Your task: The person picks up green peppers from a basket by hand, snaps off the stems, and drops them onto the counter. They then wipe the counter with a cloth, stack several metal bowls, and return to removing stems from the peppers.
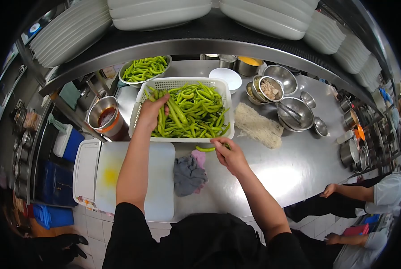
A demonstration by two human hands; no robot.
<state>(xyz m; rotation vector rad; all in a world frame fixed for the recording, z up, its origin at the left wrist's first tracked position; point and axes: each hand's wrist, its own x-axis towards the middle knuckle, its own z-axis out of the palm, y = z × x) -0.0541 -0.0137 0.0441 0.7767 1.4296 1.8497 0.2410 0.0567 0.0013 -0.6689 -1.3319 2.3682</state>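
Observation:
A white perforated basket (173,82) full of long green chili peppers (199,107) stands on the steel table. Over its left side, my left hand (152,113) is closed around several of the larger peppers. Just outside the basket's front right edge, my right hand (231,157) is closed on a single green chili pepper (205,149), whose curved end sticks out to the left. A grey cloth (188,175) with a pink one (199,158) lies below the basket, left of my right hand.
A pale cutting board (151,179) with a yellow stain lies front left. Behind are a bowl of peppers (128,79) and a white bowl (227,80). Dried noodles (258,126) and steel bowls (304,117) sit right. Above hangs a plate shelf (209,48); people (366,195) stand at right.

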